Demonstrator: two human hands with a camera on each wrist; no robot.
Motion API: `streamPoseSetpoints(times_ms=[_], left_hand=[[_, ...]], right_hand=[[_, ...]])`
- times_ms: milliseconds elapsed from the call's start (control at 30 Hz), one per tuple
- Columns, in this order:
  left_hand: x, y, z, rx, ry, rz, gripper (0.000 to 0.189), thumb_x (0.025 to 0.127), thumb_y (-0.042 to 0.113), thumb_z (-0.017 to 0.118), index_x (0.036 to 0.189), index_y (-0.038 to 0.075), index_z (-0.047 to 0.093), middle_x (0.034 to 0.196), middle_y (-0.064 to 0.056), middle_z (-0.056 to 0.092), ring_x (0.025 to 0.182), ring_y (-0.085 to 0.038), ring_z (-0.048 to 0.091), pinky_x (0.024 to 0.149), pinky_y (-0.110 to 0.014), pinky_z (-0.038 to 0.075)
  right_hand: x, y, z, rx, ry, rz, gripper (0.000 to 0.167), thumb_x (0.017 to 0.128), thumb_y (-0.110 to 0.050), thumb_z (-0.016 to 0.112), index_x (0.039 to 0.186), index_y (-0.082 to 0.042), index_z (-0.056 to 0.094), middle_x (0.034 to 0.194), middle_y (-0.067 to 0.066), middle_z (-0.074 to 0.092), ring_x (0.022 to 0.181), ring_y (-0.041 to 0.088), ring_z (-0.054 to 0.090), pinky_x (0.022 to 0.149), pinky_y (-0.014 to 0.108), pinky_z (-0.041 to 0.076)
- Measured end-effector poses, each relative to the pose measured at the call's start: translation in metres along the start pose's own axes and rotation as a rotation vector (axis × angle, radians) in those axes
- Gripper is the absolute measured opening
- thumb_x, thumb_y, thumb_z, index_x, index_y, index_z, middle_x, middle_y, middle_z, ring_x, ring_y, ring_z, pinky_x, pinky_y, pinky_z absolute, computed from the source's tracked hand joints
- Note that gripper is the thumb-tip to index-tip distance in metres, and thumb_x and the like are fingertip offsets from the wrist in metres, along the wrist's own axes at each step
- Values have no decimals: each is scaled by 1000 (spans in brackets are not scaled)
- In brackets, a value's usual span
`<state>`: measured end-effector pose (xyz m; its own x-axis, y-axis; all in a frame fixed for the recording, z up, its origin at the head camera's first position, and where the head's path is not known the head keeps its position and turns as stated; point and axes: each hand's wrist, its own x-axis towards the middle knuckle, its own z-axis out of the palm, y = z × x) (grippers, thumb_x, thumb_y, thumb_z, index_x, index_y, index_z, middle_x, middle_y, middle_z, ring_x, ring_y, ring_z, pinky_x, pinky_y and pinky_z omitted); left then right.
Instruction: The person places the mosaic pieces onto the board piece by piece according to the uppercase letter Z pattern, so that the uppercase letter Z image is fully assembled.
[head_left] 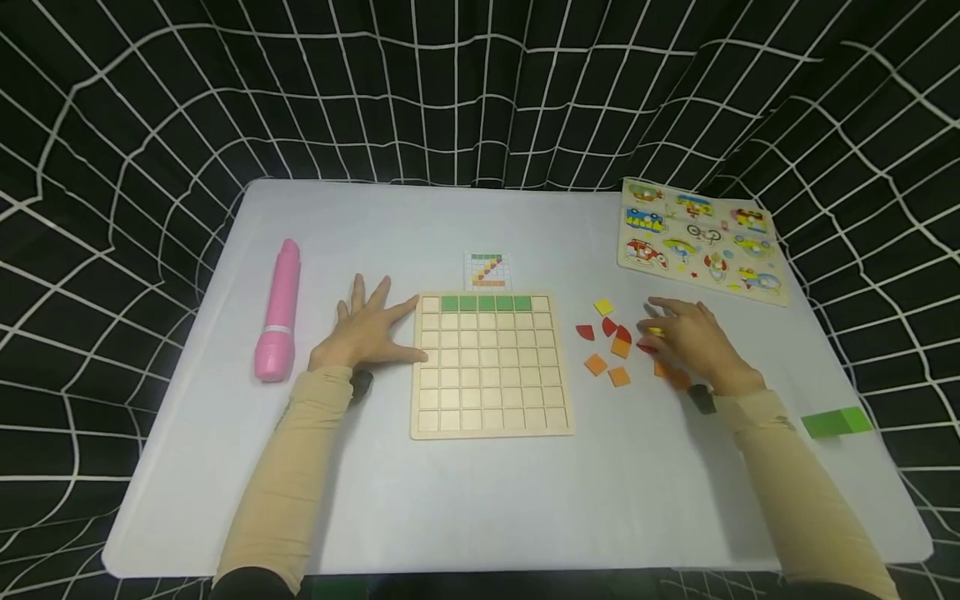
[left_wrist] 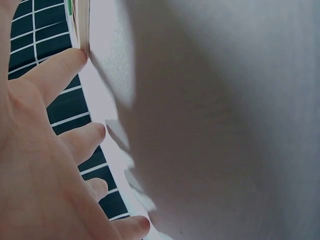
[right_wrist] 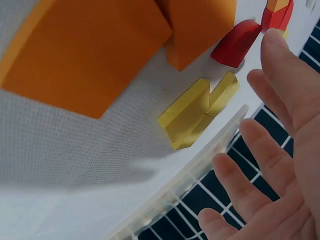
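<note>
My left hand (head_left: 365, 331) lies on the table with fingers spread, its thumb and index finger against the left edge of a wooden grid board (head_left: 491, 421). In the left wrist view a fingertip (left_wrist: 77, 56) meets the board's side. A row of green square tiles (head_left: 486, 303) sits in the board's top row. Right of the board, my right hand (head_left: 693, 342) is over loose tiles, with loosely bent fingers and nothing held. Near it in the right wrist view lie yellow tiles (right_wrist: 192, 115), a red quarter-round tile (right_wrist: 237, 44) and orange tiles (right_wrist: 85, 50).
A pattern card (head_left: 487, 272) lies just behind the board. Further loose tiles (head_left: 596, 364) lie between board and right hand. A pink wand-like object (head_left: 279, 321) lies at left, a vehicle puzzle board (head_left: 701, 237) at back right, a green block (head_left: 836, 422) at right.
</note>
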<state>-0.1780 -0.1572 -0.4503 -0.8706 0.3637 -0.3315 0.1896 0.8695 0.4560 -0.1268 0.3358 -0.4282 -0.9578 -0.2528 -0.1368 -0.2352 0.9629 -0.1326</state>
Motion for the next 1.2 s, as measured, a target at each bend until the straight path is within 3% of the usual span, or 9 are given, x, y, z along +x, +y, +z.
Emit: streamPoseSetpoints(times_ms=[400, 600, 800, 1000, 1200], left_hand=[[0, -1, -1, 5, 5, 3, 106, 77, 66, 79, 163, 28, 31, 175, -20, -5, 155, -51, -28, 121, -80, -4], [0, -1, -1, 0, 3, 9, 105, 77, 65, 80, 163, 28, 32, 176, -19, -5, 155, -51, -29, 120, -81, -5], [-1, -1, -1, -11, 0, 5, 105, 77, 64, 81, 163, 28, 32, 176, -19, -6, 155, -50, -30, 120, -81, -6], [-1, -1, -1, -7, 4, 1, 105, 77, 65, 80, 163, 29, 32, 176, -18, -6, 155, -49, -30, 121, -80, -6], [0, -1, 0, -12, 5, 2, 106, 76, 65, 81, 163, 29, 32, 176, -17, -6, 155, -48, -30, 121, -79, -6]], right_hand=[[-8, 2, 3, 17, -6, -10, 36, 86, -24, 84, 116, -4, 78, 151, 26, 53, 145, 47, 39, 118, 78, 23], [-8, 3, 6, 31, 22, -25, 31, 84, -22, 84, 109, -2, 80, 149, 26, 54, 143, 46, 40, 119, 76, 24], [-11, 3, 5, 43, 40, 7, 35, 85, -28, 84, 106, 0, 80, 149, 26, 54, 144, 47, 40, 120, 74, 25], [-10, 2, 4, 88, 2, 61, 36, 87, -28, 83, 105, 3, 79, 153, 27, 50, 147, 49, 34, 123, 70, 23], [-9, 2, 4, 112, -7, 31, 31, 88, -24, 82, 104, 2, 79, 152, 28, 50, 148, 52, 33, 121, 71, 25]])
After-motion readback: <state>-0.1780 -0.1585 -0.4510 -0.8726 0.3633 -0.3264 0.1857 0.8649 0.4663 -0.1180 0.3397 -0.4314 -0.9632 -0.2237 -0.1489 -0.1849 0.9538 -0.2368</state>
